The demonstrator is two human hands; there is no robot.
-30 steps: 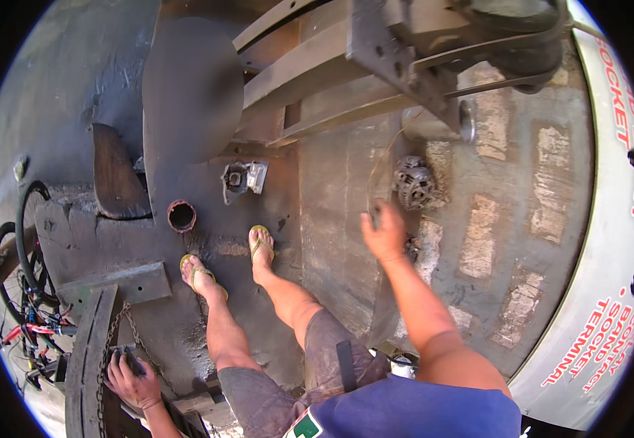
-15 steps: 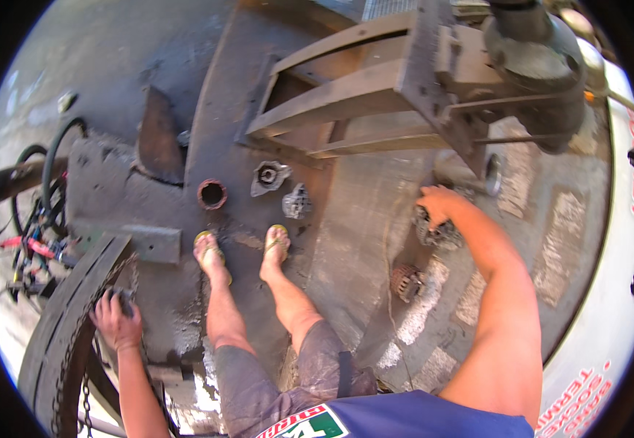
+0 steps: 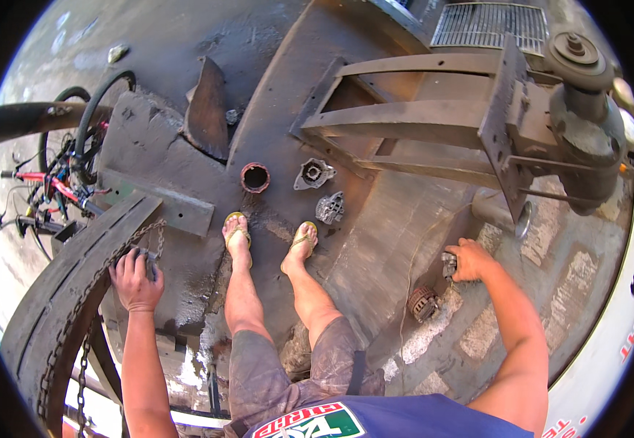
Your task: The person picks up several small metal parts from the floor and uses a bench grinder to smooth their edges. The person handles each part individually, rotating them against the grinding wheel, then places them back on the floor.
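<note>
Grey part (image 3: 449, 266) being grasped by fingers of right hand (image 3: 474, 261), ribbed part (image 3: 424, 304) at its 7 o'clock; dark piece (image 3: 150, 265) being touched by left hand (image 3: 136, 285), grip indiscernible.

Open room left of right hand (image 3: 474, 261), over bare metal sheet (image 3: 383, 233) mid-frame; steel frame (image 3: 404, 129) blocks above, ribbed ring part (image 3: 424, 304) below-left. Lower left: chain (image 3: 76, 315) and curved beam (image 3: 76, 266) crowd left hand (image 3: 136, 286)
</note>
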